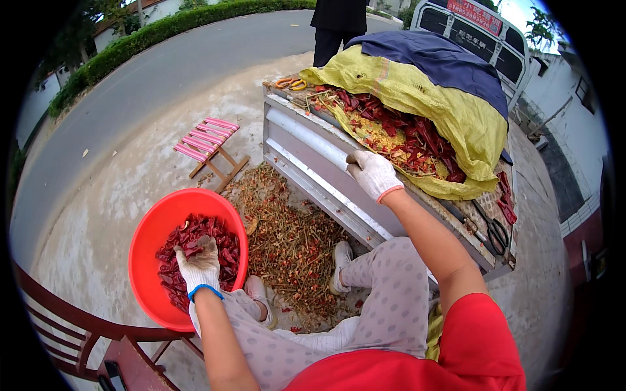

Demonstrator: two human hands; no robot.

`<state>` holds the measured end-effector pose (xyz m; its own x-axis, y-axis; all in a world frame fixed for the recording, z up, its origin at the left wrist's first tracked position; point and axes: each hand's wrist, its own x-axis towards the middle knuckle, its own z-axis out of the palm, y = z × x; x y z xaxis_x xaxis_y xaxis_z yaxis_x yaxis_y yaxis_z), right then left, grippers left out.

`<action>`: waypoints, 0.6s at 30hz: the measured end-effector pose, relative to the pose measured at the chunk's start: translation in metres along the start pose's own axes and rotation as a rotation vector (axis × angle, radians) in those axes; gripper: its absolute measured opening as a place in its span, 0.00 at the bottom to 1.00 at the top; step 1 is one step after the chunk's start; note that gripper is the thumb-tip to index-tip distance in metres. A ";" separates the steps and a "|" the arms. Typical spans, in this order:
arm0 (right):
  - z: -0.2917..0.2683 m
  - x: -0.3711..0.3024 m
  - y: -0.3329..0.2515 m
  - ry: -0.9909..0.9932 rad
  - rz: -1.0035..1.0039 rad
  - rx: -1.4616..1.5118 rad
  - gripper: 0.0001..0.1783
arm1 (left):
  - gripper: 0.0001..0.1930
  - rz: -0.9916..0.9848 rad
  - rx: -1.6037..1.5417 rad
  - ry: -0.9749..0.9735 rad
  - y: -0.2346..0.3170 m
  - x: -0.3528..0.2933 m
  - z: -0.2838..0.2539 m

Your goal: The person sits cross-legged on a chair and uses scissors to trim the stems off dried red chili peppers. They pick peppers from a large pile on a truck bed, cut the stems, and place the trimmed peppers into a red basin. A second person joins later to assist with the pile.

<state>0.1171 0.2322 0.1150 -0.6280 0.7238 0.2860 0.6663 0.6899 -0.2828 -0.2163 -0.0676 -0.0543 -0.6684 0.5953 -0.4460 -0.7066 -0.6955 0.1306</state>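
Note:
My left hand point(199, 264), in a white work glove with a soiled palm, is over the red plastic basin point(143, 260). Its fingers are curled around dark red dried chili peppers, and more cut dried chilies point(225, 251) lie beneath it. My right hand point(373, 174), also gloved, is closed above the side edge of the truck bed point(306, 133). What its curled fingers hold, if anything, is hidden. Just beyond that hand, a yellow woven sack point(456, 104) lies folded back over whole dried chilies point(424, 140) and loose yellow seeds point(375, 130).
Orange-handled scissors point(291, 83) lie at the bed's far left corner, black scissors point(497, 236) at its near right. A pink-striped folding stool point(207, 138) stands beyond the basin. Stems and scraps point(287, 241) cover the ground around my feet. A person point(336, 29) stands behind the truck.

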 end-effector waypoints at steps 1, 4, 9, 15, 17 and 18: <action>-0.008 0.014 0.011 0.044 0.037 -0.050 0.16 | 0.34 -0.014 -0.007 0.006 -0.004 0.001 0.001; -0.030 0.058 0.045 0.104 0.198 -0.241 0.18 | 0.27 -0.040 0.038 -0.087 -0.001 0.012 -0.013; -0.035 0.093 0.087 0.033 0.390 -0.367 0.19 | 0.25 -0.073 0.220 -0.031 -0.034 -0.003 0.006; -0.024 0.104 0.126 0.183 0.365 -0.295 0.16 | 0.22 -0.196 0.231 -0.188 -0.046 0.002 0.004; -0.030 0.103 0.128 0.181 0.409 -0.210 0.16 | 0.21 -0.200 0.284 -0.116 -0.056 -0.001 0.009; -0.030 0.102 0.132 0.200 0.378 -0.183 0.16 | 0.20 -0.214 0.281 -0.114 -0.061 -0.003 0.010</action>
<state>0.1532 0.3967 0.1346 -0.2494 0.8948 0.3703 0.9047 0.3517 -0.2405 -0.1732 -0.0227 -0.0521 -0.5091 0.7673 -0.3901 -0.8587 -0.4220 0.2906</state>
